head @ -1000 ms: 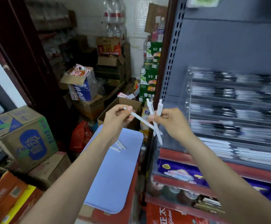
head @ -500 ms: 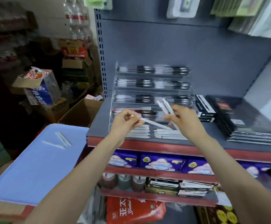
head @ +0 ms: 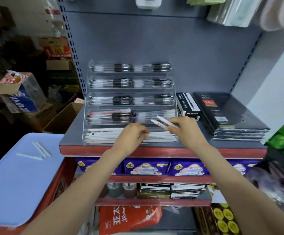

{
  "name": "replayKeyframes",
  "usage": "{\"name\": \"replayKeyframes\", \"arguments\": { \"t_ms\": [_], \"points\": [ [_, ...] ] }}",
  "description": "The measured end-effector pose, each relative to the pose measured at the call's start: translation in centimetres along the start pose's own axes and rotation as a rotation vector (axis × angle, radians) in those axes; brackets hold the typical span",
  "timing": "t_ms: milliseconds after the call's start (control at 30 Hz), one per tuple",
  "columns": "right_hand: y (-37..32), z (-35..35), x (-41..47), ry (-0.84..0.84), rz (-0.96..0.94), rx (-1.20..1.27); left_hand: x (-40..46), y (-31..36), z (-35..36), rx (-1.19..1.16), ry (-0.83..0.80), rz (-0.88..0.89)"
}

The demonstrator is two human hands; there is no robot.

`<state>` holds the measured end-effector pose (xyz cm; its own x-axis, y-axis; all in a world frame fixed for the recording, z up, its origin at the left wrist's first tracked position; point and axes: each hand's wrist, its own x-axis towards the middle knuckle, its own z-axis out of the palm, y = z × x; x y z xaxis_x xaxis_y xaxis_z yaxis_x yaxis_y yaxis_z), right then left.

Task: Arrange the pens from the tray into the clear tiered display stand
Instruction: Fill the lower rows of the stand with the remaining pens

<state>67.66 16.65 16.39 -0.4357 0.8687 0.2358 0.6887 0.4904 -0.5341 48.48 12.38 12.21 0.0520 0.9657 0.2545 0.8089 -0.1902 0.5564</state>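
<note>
Pens (head: 165, 123) in white, two of them, sit bunched in the right hand (head: 185, 131), whose fingers curl round their lower ends so the free ends jut up and left toward the display stand (head: 131, 102). Held as a small bundle like this, they probably serve as a ready supply while the other hand does the placing. The left hand (head: 132, 135) hovers at the lowest tier of the stand with fingertips drawn together; it seems to pinch something thin there, perhaps another pen being laid down, but motion blur hides it and I cannot tell for sure. The bottom tier already holds a row of white pens lying flat, so this looks like the slot being filled. The upper tiers carry black-and-clear pens lying sideways. Three more white pens (head: 39, 150) rest on the blue tray (head: 19, 184) at the left, well apart from the stand, so the task seems unfinished.
</note>
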Motion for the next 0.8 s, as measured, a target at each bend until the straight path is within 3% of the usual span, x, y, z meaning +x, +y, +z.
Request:
{"name": "replayKeyframes", "arguments": {
  "t_ms": [133,233,300,467,800],
  "points": [
    [0.4,0.0,0.1,-0.004,0.006,0.000,-0.3,-0.6,0.4,0.222,-0.091,0.049],
    [0.4,0.1,0.3,-0.016,0.008,0.004,-0.3,-0.7,0.4,0.240,-0.140,0.027],
    [0.4,0.2,0.3,-0.022,0.007,0.014,-0.2,-0.3,0.2,0.115,-0.065,0.009],
    [-0.3,0.5,0.5,-0.047,-0.004,0.059,0.2,2.0,-0.9,-0.543,0.072,-0.147],
    [0.1,0.8,0.8,0.025,0.023,0.075,-0.5,-1.6,-1.8,-0.549,0.228,-0.319]
  ]
}}
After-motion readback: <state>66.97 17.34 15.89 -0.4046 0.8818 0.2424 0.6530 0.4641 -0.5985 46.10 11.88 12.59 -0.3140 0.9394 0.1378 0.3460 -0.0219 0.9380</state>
